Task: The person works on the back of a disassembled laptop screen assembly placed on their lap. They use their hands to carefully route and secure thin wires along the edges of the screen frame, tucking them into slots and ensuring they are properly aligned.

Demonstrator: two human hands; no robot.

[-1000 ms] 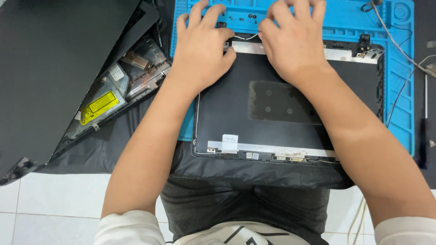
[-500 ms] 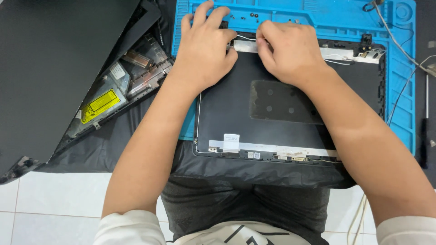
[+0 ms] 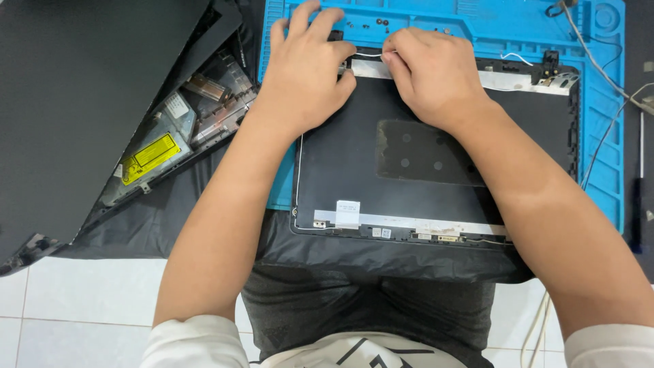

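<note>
Black lid panel point(image 3: 409, 184) top edge under both hands, fingers point(image 3: 402, 65) pinching thin wire point(image 3: 368, 53), grip partly hidden.

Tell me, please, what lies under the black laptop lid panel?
Under the black lid panel lies a blue work mat, showing above and beside it, with black cloth under its near edge. What lies beneath the panel's middle is covered.

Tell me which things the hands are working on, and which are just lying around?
Being worked on:
- left hand pressing on the black laptop lid
- right hand pinching the thin white wire at the lid's top edge
- blue mat under the lid

Lying about:
- opened laptop base with a yellow label, at the left
- screwdriver at the right edge
</note>
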